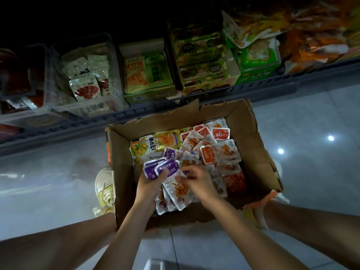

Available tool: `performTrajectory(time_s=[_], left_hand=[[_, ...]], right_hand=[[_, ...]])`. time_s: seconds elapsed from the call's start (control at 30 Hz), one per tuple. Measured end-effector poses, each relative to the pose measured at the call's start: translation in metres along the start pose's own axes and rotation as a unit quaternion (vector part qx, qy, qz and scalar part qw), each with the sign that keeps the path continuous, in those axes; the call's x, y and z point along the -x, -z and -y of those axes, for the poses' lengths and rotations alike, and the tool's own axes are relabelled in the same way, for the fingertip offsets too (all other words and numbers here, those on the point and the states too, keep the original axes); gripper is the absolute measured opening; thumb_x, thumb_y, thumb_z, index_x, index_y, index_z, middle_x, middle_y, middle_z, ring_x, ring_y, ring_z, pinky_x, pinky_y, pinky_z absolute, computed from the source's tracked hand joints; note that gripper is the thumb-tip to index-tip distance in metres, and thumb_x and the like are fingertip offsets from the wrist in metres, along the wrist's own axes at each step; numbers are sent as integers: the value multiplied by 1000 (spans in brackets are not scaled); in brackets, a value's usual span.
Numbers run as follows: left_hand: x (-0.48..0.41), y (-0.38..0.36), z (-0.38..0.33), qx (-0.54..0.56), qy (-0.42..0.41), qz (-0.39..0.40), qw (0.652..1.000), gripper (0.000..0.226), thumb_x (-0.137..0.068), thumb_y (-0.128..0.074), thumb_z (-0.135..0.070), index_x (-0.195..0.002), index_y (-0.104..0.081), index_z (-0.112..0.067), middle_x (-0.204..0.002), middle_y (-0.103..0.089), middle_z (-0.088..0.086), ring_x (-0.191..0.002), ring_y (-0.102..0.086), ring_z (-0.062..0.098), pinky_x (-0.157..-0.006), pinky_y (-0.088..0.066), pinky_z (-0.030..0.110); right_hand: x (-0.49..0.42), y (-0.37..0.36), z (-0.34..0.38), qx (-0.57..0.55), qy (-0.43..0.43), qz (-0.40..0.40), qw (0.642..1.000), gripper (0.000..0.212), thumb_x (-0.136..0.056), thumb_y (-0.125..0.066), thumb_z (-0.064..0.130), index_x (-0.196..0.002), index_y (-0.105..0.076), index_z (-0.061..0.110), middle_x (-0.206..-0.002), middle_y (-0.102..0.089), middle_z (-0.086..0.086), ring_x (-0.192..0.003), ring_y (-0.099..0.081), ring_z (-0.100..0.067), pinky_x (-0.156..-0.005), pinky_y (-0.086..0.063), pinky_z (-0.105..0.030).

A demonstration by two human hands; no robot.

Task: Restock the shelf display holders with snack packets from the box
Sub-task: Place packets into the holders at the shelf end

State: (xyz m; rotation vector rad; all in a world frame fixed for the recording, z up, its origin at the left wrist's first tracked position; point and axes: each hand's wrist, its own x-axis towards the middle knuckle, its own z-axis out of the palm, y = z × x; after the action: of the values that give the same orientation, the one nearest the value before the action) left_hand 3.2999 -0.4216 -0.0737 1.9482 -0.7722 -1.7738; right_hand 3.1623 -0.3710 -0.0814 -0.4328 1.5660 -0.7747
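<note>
Both bare forearms reach down into an open cardboard box (253, 143) below a stocked shelf (194, 96)

Head view: left hand (153, 181) grips a small fanned stack of purple packets (162, 168) just above the heap, thumb curled over their faces; right hand (199, 182) sits beside it, touching the loose snack packets (214, 151) with fingers bent down, too blurred to tell whether it pinches one; red, orange, white and yellow packets fill the box bottom; the box stands on a glossy grey floor (48, 172) just in front of the shelf; on the shelf, a clear holder (109, 90) with pale packets stands beside a green carton (148, 92); a pale shoe (104, 190) touches the box's left wall
</note>
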Motion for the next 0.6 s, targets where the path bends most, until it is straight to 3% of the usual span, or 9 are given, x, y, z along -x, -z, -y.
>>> performTrajectory(time_s=[0.07,0.13,0.2,0.27,0.37,0.4,0.53,0.6], left_hand=[[1,6,3,22,10,-11,1000,35,-74,-78,-11,-106,-64,-15,-103,-71,11,-97,-67,29,-92,-50,51],[-3,13,5,38,19,-34,999,37,-76,-75,-6,-109,-62,-14,-105,-69,13,-95,-67,30,-87,-53,48],[-8,21,5,37,3,-44,998,41,-78,-72,-3,-116,-59,-9,-107,-68,14,-93,-66,28,-77,-53,39],[-9,28,4,10,-25,-42,999,43,-80,-70,-1,-120,-56,-5,-108,-67,14,-93,-65,27,-72,-51,33],[-9,37,6,-24,-52,-20,998,44,-81,-69,2,-121,-55,-5,-109,-66,14,-95,-64,26,-77,-50,34],[-9,39,6,-29,-57,-14,998,44,-81,-69,2,-121,-55,-5,-108,-66,13,-95,-64,26,-77,-51,34],[-7,40,2,-21,-79,4,997,43,-81,-68,2,-121,-55,-4,-109,-67,14,-99,-64,30,-77,-52,34],[-4,37,-4,-4,-84,11,996,42,-81,-68,2,-120,-56,-6,-109,-67,14,-101,-64,31,-82,-53,38]], right_hand=[[-5,8,0,34,-6,25,999,20,-87,-67,23,-106,-66,21,-102,-68,6,-88,-64,-4,-71,-49,-13],[-21,23,-4,149,26,-17,988,25,-93,-58,28,-114,-65,17,-111,-66,6,-93,-62,-6,-74,-47,-13],[-41,35,-11,301,78,-91,946,26,-95,-55,27,-117,-64,16,-110,-68,1,-95,-63,-13,-89,-49,-29],[-57,41,-20,426,105,-113,891,26,-93,-57,27,-117,-64,18,-109,-67,-1,-103,-61,-19,-101,-42,-42],[-69,41,-29,582,124,-91,798,20,-89,-61,27,-108,-66,21,-111,-65,1,-113,-54,-19,-104,-38,-39],[-71,42,-29,593,121,-89,791,17,-89,-62,28,-104,-67,23,-108,-65,3,-110,-55,-17,-103,-39,-38],[-61,52,-8,465,109,-156,865,18,-87,-62,44,-88,-67,26,-86,-65,9,-79,-59,-7,-74,-47,-25],[-43,56,17,262,136,-179,938,11,-86,-67,30,-81,-68,21,-78,-65,8,-67,-61,-5,-66,-48,-22]])
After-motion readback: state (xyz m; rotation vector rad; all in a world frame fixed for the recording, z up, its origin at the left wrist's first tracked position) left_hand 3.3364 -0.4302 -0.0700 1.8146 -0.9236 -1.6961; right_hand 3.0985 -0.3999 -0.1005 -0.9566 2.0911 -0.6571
